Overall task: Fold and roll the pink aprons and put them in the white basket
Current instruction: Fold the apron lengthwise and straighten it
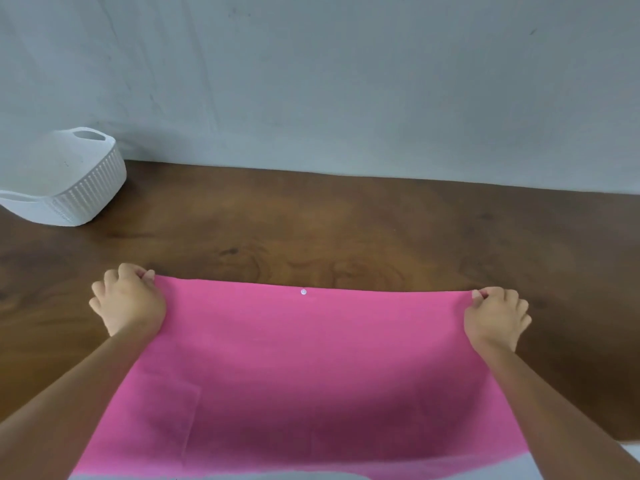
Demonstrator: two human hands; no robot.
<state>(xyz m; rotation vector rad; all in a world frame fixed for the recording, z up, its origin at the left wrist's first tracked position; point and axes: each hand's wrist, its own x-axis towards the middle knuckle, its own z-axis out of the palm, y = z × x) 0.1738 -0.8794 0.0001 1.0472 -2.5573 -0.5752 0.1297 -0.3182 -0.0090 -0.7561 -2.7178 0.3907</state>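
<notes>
A pink apron [304, 368] is stretched out over the near half of a brown wooden table [346, 230], its far edge straight and taut. A small white button sits near the middle of that edge. My left hand [126, 299] pinches the apron's far left corner. My right hand [497, 315] pinches the far right corner. The cloth's near end hangs toward me over the table's front edge. The white ribbed basket [86, 192] stands at the far left of the table by the wall, well away from both hands.
A pale grey wall [346, 81] runs along the back of the table. Bare wood shows between the apron's far edge and the wall, and to the right of the cloth.
</notes>
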